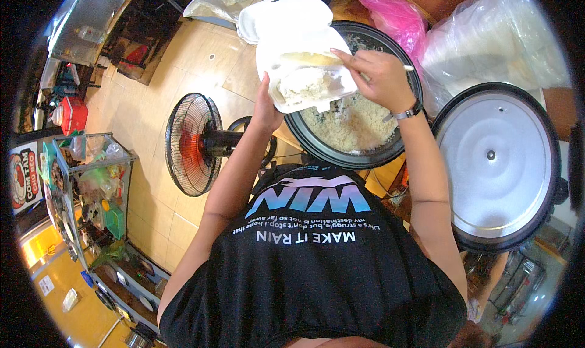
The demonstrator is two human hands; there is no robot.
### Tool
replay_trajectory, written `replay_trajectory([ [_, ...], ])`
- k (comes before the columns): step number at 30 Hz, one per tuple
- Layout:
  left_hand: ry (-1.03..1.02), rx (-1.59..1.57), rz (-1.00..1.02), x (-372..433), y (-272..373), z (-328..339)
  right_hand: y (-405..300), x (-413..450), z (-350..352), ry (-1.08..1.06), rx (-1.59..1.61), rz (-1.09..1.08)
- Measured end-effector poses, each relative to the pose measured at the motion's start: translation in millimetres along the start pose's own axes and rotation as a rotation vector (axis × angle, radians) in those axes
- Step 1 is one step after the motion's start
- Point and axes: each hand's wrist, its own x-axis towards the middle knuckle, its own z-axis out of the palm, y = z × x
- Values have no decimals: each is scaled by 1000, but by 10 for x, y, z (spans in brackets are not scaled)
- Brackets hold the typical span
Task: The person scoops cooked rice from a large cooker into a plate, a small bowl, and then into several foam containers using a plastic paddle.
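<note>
My left hand [267,108] grips the left edge of a white foam takeaway box [290,39], thumb up along its side. The box is hinged open and tilted over a large rice cooker pot [304,140]. A mound of white rice [304,84] lies in its near compartment. My right hand [381,78] is closed around a slim utensil, whose pale handle end [408,68] sticks out behind the knuckles; its other end is hard to make out in the glare. My right index finger reaches to the box's right edge. Below, more cooked rice [349,126] partly fills the dark pot.
The cooker's round metal lid [496,165] stands open at the right. Behind are a pink plastic bag [395,17] and a large clear bag [489,46] of pale contents. A fan [194,142] stands on the tiled floor to the left, near a glass display case [98,174].
</note>
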Motion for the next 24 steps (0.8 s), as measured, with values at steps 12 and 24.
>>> replay_trajectory([
  [12, -51, -37, 25, -59, 63, 7, 56, -134, 122, -76, 31, 99],
  [24, 96, -100, 77, -58, 312, -526, 778, -1456, 1385, -683, -26, 555],
])
